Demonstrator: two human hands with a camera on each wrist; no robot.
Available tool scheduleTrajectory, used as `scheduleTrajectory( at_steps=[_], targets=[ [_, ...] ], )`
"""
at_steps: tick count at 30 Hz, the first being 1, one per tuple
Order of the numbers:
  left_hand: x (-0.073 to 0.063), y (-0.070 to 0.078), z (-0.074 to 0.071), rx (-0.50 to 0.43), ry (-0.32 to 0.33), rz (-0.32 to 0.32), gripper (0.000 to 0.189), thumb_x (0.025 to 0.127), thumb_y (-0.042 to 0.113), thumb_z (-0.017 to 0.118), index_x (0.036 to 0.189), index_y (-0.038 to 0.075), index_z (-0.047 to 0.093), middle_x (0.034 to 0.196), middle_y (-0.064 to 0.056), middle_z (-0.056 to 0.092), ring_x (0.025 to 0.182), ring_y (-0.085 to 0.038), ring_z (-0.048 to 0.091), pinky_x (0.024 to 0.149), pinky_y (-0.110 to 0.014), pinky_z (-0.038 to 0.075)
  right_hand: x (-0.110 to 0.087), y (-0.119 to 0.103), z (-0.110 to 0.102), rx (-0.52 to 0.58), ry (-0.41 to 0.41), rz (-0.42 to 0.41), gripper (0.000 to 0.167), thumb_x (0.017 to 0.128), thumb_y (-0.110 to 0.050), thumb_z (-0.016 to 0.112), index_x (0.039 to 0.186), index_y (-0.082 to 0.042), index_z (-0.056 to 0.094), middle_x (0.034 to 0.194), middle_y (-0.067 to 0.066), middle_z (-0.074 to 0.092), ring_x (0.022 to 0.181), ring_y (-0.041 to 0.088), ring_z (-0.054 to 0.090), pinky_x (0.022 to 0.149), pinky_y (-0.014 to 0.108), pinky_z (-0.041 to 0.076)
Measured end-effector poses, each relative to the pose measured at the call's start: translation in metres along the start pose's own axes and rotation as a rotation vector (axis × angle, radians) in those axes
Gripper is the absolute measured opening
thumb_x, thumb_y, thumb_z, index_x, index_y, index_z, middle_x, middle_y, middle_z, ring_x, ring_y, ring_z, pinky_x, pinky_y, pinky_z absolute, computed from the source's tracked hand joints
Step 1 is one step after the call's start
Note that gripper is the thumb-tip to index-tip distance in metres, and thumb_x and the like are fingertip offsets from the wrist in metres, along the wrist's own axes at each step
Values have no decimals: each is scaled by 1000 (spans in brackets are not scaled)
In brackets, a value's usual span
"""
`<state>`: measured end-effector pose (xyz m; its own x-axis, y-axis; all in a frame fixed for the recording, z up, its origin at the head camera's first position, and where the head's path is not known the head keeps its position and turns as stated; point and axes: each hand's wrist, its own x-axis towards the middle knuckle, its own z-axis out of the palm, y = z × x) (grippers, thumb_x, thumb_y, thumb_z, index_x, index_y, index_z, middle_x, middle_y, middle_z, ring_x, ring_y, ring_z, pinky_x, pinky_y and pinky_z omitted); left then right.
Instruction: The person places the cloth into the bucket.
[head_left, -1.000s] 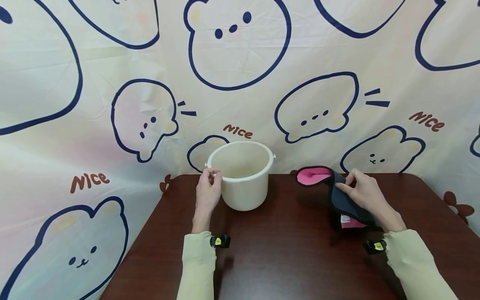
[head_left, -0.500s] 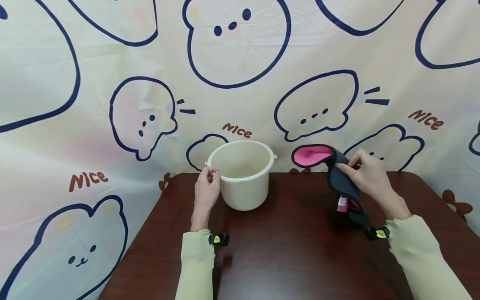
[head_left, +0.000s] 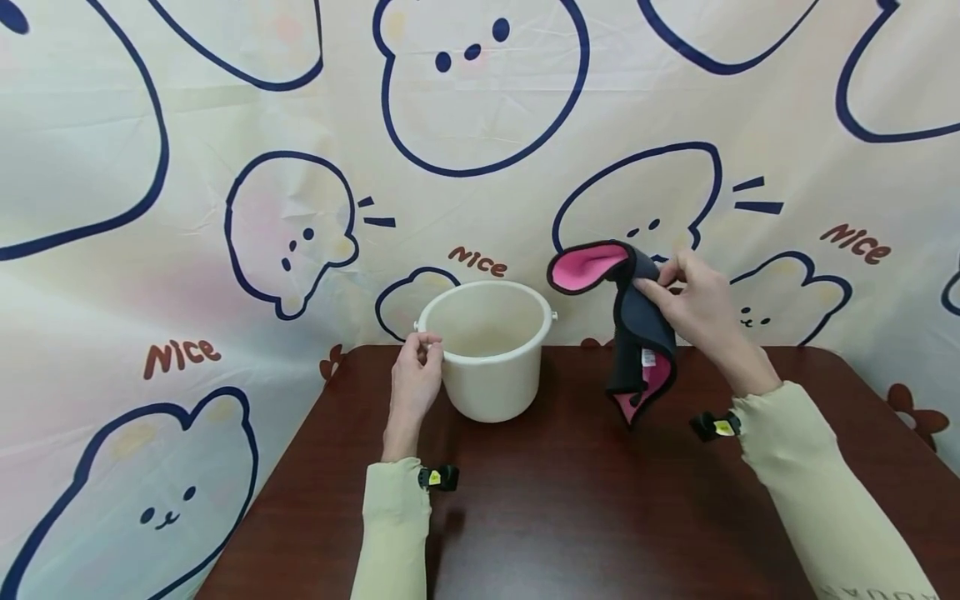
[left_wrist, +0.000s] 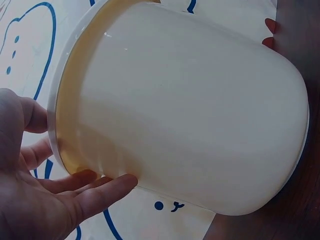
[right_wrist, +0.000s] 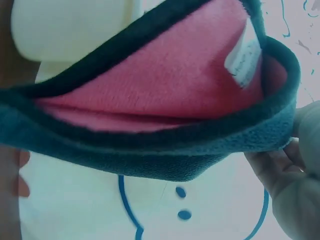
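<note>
A cream plastic bucket (head_left: pixel 491 387) stands upright at the back of the table. My left hand (head_left: pixel 415 387) pinches its rim at the left; in the left wrist view, other fingers (left_wrist: pixel 107 192) reach along the bucket's outer wall. Up in the air to the right of the bucket, my right hand (head_left: pixel 701 304) pinches a dark blue fabric piece (head_left: pixel 647 323) with pink lining and black edging. One end of it flops over toward the bucket, the other hangs down. Close up in the right wrist view, its pink inside gapes open and shows a white label (right_wrist: pixel 244 57).
The dark brown wooden table (head_left: pixel 555 517) has rounded back corners. Right behind it hangs a pale cloth backdrop (head_left: pixel 480 208) printed with blue bear outlines. A small knob (head_left: pixel 554 316) sticks out at the right of the bucket's rim.
My right hand has lifted the fabric piece off the table and carried it up and left toward the bucket; its lower end now hangs free. The left hand and bucket have stayed put.
</note>
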<state>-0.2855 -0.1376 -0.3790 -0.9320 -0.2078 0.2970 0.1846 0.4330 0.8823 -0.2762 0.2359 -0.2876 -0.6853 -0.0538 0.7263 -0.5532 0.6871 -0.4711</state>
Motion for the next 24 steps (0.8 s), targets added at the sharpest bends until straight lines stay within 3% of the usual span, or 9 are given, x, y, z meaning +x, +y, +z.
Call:
scheduleTrajectory(
  at_steps=[8, 13, 21, 24],
  targets=[
    [1, 0, 1, -3, -3, -15, 25, 98, 32, 50, 115, 16, 60, 106, -8, 60, 94, -23, 55, 75, -34, 44, 24, -25, 20, 77, 119, 22, 25, 89, -16, 72, 85, 0, 52, 82, 8, 58, 76, -3, 53, 63, 7, 43],
    [0, -1, 2, -4, -7, -13, 25, 98, 32, 50, 115, 15, 59, 106, -8, 60, 94, -23, 55, 75, -34, 44, 30, -35, 37, 203, 187, 56, 27, 90, -16, 71, 88, 2, 51, 82, 7, 57, 71, 2, 55, 62, 10, 45],
    [0, 1, 2, -14, -12, -16, 25, 99, 33, 50, 115, 16, 59, 106, -7, 59, 93, -23, 54, 74, -34, 44, 47, -64, 58, 405, 315, -6, 24, 91, -8, 67, 84, 3, 47, 79, -1, 48, 64, 8, 48, 56, 16, 40],
    [0, 1, 1, -9, -18, -18, 25, 99, 33, 50, 115, 16, 59, 105, -7, 58, 92, -23, 54, 73, -34, 44, 51, -76, 66, 487, 365, -39, 21, 91, -3, 64, 85, 4, 45, 79, -1, 48, 63, 8, 48, 57, 16, 43]
  ],
)
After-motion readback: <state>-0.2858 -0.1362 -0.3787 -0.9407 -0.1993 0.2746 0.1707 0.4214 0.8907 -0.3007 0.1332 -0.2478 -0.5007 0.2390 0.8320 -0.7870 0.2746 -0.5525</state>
